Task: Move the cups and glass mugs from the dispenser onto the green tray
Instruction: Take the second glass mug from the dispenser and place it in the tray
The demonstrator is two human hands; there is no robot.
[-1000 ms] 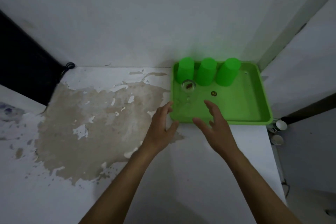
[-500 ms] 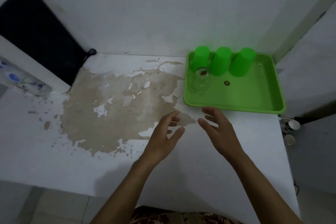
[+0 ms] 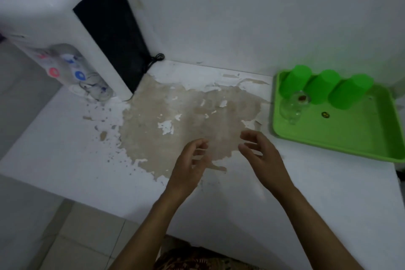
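**Hands empty over the counter, dispenser swinging into view**

Hovering above the worn patch of the white counter (image 3: 87, 160), our left hand (image 3: 186, 166) and right hand (image 3: 263, 158) face each other with fingers loosely curled and spread, holding nothing and touching nothing we can see. A second ago both hands were at the near edge of the green tray (image 3: 341, 147), and half a second ago they had pulled back just short of it; now they sit well clear of it, over the brown peeled area.

Our view has swung left. The tray, which sat near the middle of the picture earlier, now lies at the right edge. On it, three green cups (image 3: 320, 87) stand upside down in a row along the far side, and a glass mug (image 3: 293, 107) stands just in front of the leftmost cup, all placed as before. A small dark spot (image 3: 325, 114) marks the tray floor.

The white dispenser (image 3: 65, 35), only a sliver at the left before, now shows its black side panel, a red tap (image 3: 53, 71) and a blue tap (image 3: 80, 75). Clear glassware (image 3: 96, 90) sits below the taps, too blurred for us to count.
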